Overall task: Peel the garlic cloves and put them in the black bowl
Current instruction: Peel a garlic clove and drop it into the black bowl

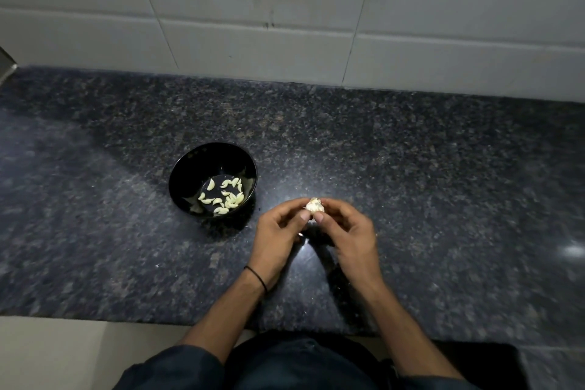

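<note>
Head-worn view, forward and down over the countertop, close.

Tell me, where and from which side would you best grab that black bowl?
Probably its left rim, pinched from above: the black bowl stands upright and open, the peeled cloves lie low inside, and the left hand and right hand hold a garlic piece just to its right.

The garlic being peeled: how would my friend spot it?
Find the dark speckled counter, then the black bowl of peeled cloves. Right of it, the left hand and right hand pinch a whitish garlic lump between them, the only garlic outside the bowl.
</note>
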Demonstrator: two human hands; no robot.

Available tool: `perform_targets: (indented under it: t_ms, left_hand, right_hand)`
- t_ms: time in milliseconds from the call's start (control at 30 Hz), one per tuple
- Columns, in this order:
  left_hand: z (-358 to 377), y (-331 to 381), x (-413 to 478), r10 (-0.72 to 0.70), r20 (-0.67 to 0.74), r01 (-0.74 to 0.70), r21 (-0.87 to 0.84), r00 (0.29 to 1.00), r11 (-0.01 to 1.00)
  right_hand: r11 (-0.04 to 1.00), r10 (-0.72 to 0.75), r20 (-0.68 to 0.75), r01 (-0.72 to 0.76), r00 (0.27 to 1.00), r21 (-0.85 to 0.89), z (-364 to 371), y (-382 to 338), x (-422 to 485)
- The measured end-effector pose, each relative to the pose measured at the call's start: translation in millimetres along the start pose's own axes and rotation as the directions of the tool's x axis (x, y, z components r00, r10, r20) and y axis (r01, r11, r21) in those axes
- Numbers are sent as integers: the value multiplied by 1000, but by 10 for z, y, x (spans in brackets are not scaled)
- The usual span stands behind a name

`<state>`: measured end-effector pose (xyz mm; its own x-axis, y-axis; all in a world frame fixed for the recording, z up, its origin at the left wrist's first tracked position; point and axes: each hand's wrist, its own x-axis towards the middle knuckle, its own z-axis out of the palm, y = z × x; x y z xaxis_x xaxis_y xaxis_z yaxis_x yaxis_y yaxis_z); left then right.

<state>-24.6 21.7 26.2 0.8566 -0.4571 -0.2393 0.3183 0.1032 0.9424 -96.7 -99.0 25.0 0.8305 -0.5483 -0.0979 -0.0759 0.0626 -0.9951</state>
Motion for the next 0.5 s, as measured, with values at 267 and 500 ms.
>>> perform_targets:
  t_ms: [267, 500]
  left_hand:
    - [-1, -11, -25, 15, 0, -15, 2, 1000, 1000]
    - [15, -4, -28, -15, -19, 15, -6, 1000, 1000]
  right_hand:
    - [999, -33, -7, 32, 999, -36, -14, -23, -17]
    - [981, -78, -17, 74, 997, -179, -20, -30, -41]
